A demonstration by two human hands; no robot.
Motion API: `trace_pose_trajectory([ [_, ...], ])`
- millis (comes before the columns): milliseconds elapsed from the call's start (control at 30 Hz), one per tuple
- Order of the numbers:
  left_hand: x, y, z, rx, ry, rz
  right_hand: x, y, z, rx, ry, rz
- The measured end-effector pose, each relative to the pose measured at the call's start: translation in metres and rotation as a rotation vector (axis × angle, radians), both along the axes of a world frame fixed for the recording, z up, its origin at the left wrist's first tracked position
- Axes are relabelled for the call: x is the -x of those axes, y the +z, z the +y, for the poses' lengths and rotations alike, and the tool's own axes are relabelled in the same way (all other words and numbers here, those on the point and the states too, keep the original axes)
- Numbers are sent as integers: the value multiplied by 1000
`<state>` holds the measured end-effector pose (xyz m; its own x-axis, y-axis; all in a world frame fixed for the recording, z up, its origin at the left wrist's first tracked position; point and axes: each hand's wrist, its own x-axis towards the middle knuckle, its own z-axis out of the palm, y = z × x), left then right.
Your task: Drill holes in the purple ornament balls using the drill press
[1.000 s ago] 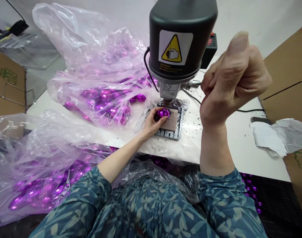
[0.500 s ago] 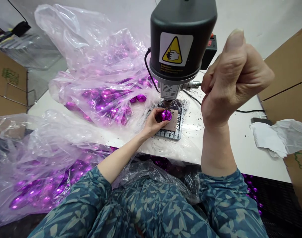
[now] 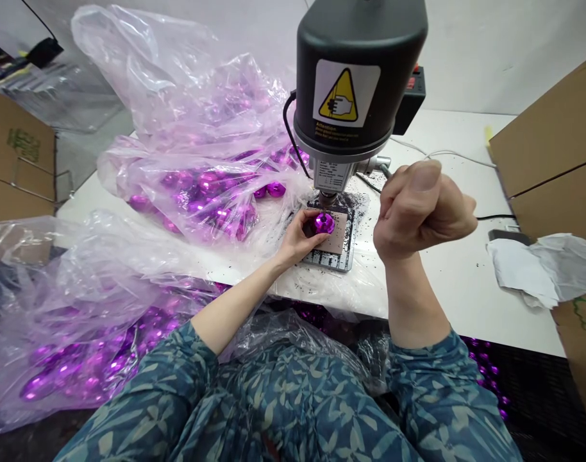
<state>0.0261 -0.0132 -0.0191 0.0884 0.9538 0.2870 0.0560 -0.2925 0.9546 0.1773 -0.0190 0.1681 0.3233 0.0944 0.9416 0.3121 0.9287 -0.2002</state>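
Our left hand (image 3: 295, 240) rests at the foot of the drill press (image 3: 358, 83), fingers curled around a shiny purple ornament (image 3: 324, 223) and pressing it onto a tan pad (image 3: 338, 239) set on a striped metal plate (image 3: 327, 258). The ornament sits directly beneath the chuck (image 3: 326, 197), very close to it; from this view we cannot tell whether the bit touches it.

Our right hand (image 3: 418, 212) is clenched in a raised fist just to the right of the drill press. The end of the feed lever (image 3: 383, 169) disappears behind its fingers, so it appears closed on the lever, though the fist hides the grip itself.

Black grit (image 3: 372, 221) is scattered across the white table (image 3: 466, 276) around the plate. Left of the drill press, more purple ornaments (image 3: 206, 189) lie heaped in a clear plastic bag (image 3: 172, 106), and another bag (image 3: 72, 321) of them spills toward our left sleeve (image 3: 139, 410). We cannot tell which of these have been worked on, but only one ornament is at the drill, and many lie in the bags. Right of the drill press sit crumpled white paper (image 3: 536, 269) and a cardboard box (image 3: 550, 167).
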Motion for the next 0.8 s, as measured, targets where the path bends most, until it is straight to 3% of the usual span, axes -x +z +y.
trace_pose_trajectory([
  [200,0,1,-1,-16,-29,-28,-1,-16,8,-172,-30,-3],
  [600,-1,2,-4,-34,10,-10,-11,-30,13,-293,42,-190],
  [700,-3,1,-3,-37,26,-9,-9,-24,11,-307,50,-169],
  [800,-5,3,-1,-28,35,0,-6,-2,7,-183,11,-106],
])
